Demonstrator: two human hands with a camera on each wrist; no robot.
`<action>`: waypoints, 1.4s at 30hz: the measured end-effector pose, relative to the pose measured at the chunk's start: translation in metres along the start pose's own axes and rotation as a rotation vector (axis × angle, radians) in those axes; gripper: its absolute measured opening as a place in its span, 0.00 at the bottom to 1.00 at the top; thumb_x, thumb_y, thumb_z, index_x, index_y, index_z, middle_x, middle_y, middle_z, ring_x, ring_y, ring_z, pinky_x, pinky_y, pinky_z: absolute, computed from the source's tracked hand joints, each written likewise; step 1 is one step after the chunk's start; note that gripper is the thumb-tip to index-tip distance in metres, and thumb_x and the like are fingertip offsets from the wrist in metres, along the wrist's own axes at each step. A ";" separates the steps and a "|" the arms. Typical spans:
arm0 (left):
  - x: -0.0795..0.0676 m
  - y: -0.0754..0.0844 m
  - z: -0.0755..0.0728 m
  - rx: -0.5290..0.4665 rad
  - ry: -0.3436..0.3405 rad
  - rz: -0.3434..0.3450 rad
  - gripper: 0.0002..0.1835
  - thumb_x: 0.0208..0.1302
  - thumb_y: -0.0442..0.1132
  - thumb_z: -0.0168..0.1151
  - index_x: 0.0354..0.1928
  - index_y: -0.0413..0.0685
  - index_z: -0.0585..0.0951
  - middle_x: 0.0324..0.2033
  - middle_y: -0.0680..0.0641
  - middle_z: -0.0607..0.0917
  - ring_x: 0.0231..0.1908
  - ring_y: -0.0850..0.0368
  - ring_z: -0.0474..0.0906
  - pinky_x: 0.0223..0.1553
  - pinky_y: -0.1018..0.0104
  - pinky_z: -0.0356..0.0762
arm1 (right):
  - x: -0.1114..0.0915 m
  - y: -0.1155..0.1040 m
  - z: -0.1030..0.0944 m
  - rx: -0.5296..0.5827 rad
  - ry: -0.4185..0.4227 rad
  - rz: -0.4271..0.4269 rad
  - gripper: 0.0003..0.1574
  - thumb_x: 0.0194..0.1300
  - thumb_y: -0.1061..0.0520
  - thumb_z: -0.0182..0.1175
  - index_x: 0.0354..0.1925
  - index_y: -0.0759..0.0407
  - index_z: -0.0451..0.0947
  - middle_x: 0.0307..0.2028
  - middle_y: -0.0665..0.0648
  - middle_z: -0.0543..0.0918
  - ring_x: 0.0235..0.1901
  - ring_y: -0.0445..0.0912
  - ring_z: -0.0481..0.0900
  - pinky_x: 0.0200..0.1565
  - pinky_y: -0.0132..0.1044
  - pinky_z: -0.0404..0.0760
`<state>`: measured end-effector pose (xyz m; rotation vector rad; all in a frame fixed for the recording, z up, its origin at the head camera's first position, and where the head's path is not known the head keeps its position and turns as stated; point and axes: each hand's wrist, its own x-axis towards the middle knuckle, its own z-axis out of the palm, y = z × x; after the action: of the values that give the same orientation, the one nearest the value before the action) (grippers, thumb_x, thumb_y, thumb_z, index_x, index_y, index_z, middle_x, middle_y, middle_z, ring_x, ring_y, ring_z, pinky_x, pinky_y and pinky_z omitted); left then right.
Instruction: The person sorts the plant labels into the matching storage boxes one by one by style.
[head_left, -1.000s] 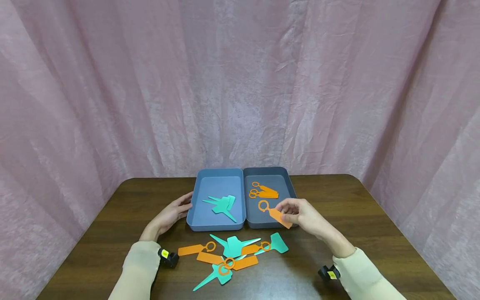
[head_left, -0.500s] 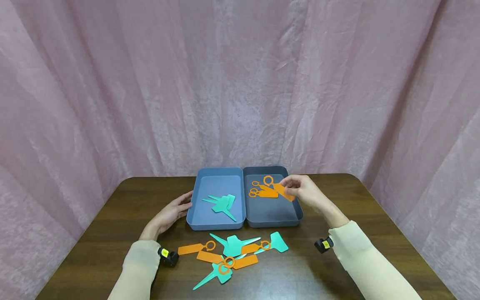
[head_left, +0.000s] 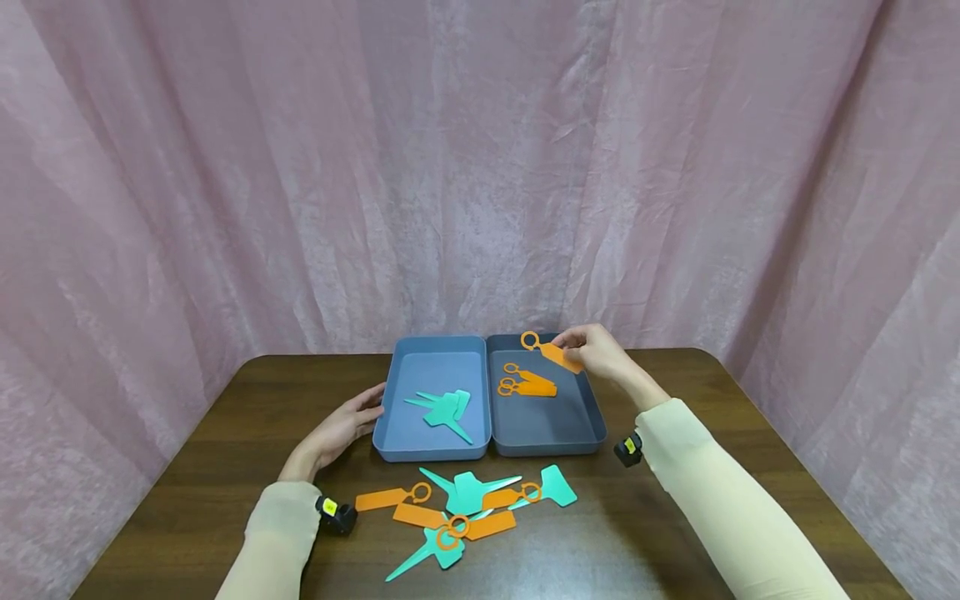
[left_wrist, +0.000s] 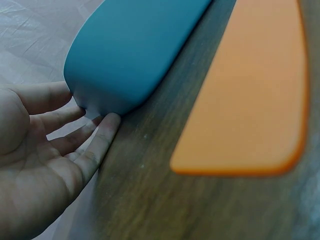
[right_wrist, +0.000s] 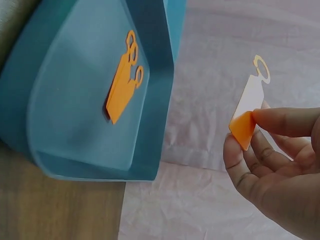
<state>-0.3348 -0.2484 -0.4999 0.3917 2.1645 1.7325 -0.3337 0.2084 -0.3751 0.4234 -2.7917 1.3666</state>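
In the head view my right hand (head_left: pixel 597 352) pinches an orange ring-ended plant tag (head_left: pixel 562 358) above the back right part of the dark grey tray (head_left: pixel 547 429). The right wrist view shows that tag (right_wrist: pixel 245 102) between thumb and fingers, its ring pointing away. Several orange tags (head_left: pixel 534 384) lie overlapped inside the dark tray. My left hand (head_left: pixel 343 429) rests against the left side of the blue-grey tray (head_left: pixel 431 367), fingers extended. Its fingertips (left_wrist: pixel 110 121) touch the tray's outer corner in the left wrist view. Green T-shaped plant labels (head_left: pixel 446 409) lie in the blue-grey tray.
In front of the trays is a loose pile of green labels (head_left: pixel 466 493) and orange tags (head_left: pixel 381 499) on the brown wooden table (head_left: pixel 232 454). A black wrist camera (head_left: pixel 628 450) hangs below the right wrist. Pink curtain (head_left: pixel 480 167) stands behind the table.
My right hand has carried the orange tag from the front right of the dark tray back and up toward its far edge. The left hand has stayed at the blue-grey tray.
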 end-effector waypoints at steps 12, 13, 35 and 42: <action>0.002 -0.001 0.002 -0.015 -0.001 0.011 0.33 0.86 0.38 0.43 0.84 0.44 0.45 0.81 0.33 0.48 0.77 0.33 0.53 0.77 0.38 0.54 | 0.033 -0.003 0.002 -0.094 -0.011 0.050 0.20 0.69 0.72 0.54 0.55 0.70 0.84 0.47 0.67 0.85 0.35 0.51 0.80 0.38 0.41 0.83; 0.002 -0.001 0.002 -0.015 -0.003 0.008 0.33 0.86 0.39 0.43 0.84 0.44 0.45 0.81 0.33 0.48 0.78 0.34 0.53 0.77 0.39 0.54 | 0.035 -0.003 0.002 -0.100 -0.012 0.052 0.20 0.68 0.72 0.53 0.55 0.70 0.84 0.49 0.68 0.85 0.35 0.51 0.80 0.38 0.41 0.82; 0.007 0.001 0.008 -0.005 -0.010 0.009 0.33 0.86 0.39 0.43 0.84 0.45 0.45 0.81 0.34 0.49 0.77 0.34 0.54 0.77 0.40 0.56 | 0.041 0.007 0.001 -0.204 -0.045 0.063 0.18 0.73 0.69 0.53 0.56 0.71 0.82 0.53 0.71 0.84 0.52 0.62 0.82 0.46 0.44 0.81; 0.007 -0.001 0.007 -0.017 -0.009 -0.001 0.33 0.85 0.38 0.43 0.84 0.46 0.45 0.81 0.35 0.49 0.77 0.35 0.54 0.77 0.40 0.56 | 0.036 -0.001 -0.003 -0.191 -0.080 0.037 0.18 0.72 0.67 0.54 0.54 0.68 0.84 0.54 0.71 0.84 0.53 0.62 0.83 0.47 0.45 0.81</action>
<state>-0.3382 -0.2395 -0.5031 0.3926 2.1415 1.7445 -0.3684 0.2013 -0.3682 0.4317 -2.9733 1.0977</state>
